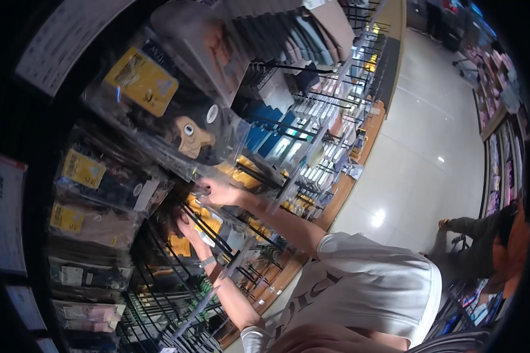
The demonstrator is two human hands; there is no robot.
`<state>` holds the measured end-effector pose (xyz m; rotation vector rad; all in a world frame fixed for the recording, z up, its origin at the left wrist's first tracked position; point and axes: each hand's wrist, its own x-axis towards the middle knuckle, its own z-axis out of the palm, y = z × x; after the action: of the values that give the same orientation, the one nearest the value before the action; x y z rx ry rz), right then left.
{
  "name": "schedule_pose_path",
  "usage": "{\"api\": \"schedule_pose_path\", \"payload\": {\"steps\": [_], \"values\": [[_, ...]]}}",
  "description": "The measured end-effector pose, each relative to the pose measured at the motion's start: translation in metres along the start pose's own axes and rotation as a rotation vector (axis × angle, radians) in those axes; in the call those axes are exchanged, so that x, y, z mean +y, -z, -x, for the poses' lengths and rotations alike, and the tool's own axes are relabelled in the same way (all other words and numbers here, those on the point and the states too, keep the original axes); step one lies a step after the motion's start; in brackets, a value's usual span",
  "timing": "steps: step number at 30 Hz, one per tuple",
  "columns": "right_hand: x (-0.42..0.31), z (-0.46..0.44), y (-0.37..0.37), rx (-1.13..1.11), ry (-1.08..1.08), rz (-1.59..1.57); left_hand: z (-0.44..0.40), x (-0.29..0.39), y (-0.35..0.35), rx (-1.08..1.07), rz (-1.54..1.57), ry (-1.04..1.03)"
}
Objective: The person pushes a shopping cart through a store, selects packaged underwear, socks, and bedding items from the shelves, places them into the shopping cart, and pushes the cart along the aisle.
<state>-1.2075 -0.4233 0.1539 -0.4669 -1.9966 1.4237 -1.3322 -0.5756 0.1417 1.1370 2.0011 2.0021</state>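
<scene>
My right hand [221, 193] reaches up to the display, its fingers closed at the edge of a clear plastic package [188, 138]. That package holds dark goods, with a yellow label [141, 81] and a tan animal-shaped piece. Below it, my left hand [186, 228], with a band on the wrist, is in among the black display hooks [209, 226]. Its fingers are curled in shadow, and what they hold is hidden. Yellow-packed goods [179, 245] hang beside this hand.
More packages with yellow labels [83, 169] hang at the left, near white price tags [6, 206]. Further hooks carry blue packs [265, 126] and dark folded goods [300, 38]. A shiny aisle floor [418, 147] lies to the right, where a person in orange [506, 253] stands.
</scene>
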Motion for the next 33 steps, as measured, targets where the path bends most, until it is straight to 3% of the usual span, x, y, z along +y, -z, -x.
{"api": "schedule_pose_path", "payload": {"steps": [3,6,9,11,13,16,17,18,19,20,22,24,25,28,31,33], "values": [[0.050,-0.030,-0.040,0.039,0.089,-0.195,-0.007,-0.002,-0.007,0.063,0.001,-0.100],[0.024,-0.019,-0.024,0.066,0.064,-0.158,-0.010,-0.007,-0.008,0.054,0.002,-0.115],[0.011,-0.018,-0.013,0.122,0.225,-0.153,-0.019,-0.012,-0.012,0.032,0.003,-0.120],[0.005,-0.015,-0.013,0.044,0.220,-0.282,-0.027,-0.019,-0.010,0.017,0.002,-0.128],[-0.010,-0.011,0.001,-0.098,0.070,-0.071,-0.033,-0.026,-0.009,0.010,-0.030,-0.159],[0.025,-0.025,-0.022,-0.013,0.195,-0.154,-0.041,-0.036,0.007,0.021,-0.211,-0.286],[0.012,-0.021,-0.011,-0.084,0.178,-0.197,-0.042,-0.040,0.016,0.029,-0.310,-0.361],[0.004,-0.017,-0.010,-0.088,0.315,-0.422,-0.043,-0.043,0.020,0.028,-0.428,-0.458],[0.032,-0.035,-0.022,-0.045,0.274,-0.195,-0.042,-0.046,0.020,0.037,-0.523,-0.538],[0.009,-0.023,-0.014,-0.082,0.220,-0.343,-0.040,-0.046,0.021,0.022,-0.518,-0.549],[0.026,-0.025,-0.034,0.001,0.237,-0.647,-0.029,-0.013,-0.003,0.080,0.170,-0.036],[0.036,-0.024,-0.028,-0.085,0.080,-0.542,-0.017,-0.012,-0.001,-0.022,-0.043,-0.112],[0.037,-0.027,-0.022,-0.124,0.012,-0.484,-0.019,-0.011,-0.003,-0.033,-0.003,-0.087],[0.046,-0.034,-0.028,-0.121,0.094,-0.465,-0.022,-0.009,-0.007,0.032,0.390,0.143],[0.038,-0.027,-0.028,-0.150,0.232,-0.727,-0.020,-0.003,-0.003,0.098,0.181,0.046],[0.044,-0.029,-0.035,-0.128,0.228,-0.678,-0.014,0.007,-0.005,0.069,0.098,-0.028]]}}
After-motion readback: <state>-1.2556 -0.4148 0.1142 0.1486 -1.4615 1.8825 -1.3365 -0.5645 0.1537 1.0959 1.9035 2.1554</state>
